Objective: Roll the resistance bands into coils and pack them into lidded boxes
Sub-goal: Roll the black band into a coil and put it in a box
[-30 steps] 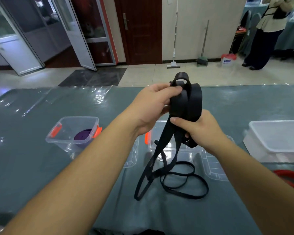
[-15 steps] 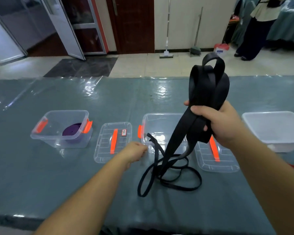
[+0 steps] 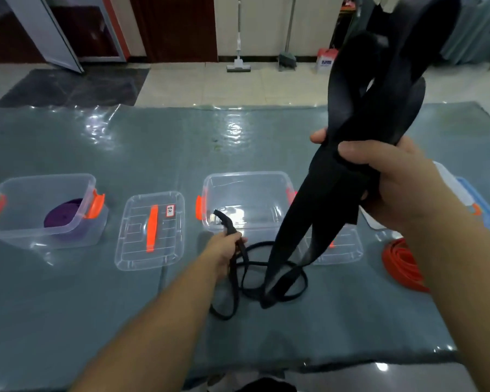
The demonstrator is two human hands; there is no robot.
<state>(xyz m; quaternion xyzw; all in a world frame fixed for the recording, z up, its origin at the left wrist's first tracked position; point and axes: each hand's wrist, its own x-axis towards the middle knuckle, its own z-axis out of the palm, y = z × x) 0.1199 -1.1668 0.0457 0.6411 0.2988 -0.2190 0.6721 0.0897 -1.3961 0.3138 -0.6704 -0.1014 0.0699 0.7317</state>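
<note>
1. The right hand (image 3: 402,188) holds its grip curled tight around a bunched black resistance band (image 3: 359,114), raised above the counter (image 3: 96,306); wide loops of the band stand up above the grip, and two flat strands hang down from it to the counter
2. The left hand (image 3: 224,250), lower and to the left of the right grip, has its fingers curled around a narrow part of the same band; a short end pokes up above this grip, and the rest lies in loose loops on the counter between and below the two hands
3. Just behind the left grip stands an open clear box (image 3: 246,199) with orange latches; nothing shows inside it
4. Left of the left grip lies a clear lid (image 3: 150,230) with an orange handle, flat on the counter
5. Farther left stands another open clear box (image 3: 37,210) that holds a purple coiled band (image 3: 64,216)
6. Below the right grip, behind the hanging strands, lies a second clear lid (image 3: 343,247)
7. Right of it, under the right forearm, an orange band (image 3: 402,264) lies coiled on the counter
</note>
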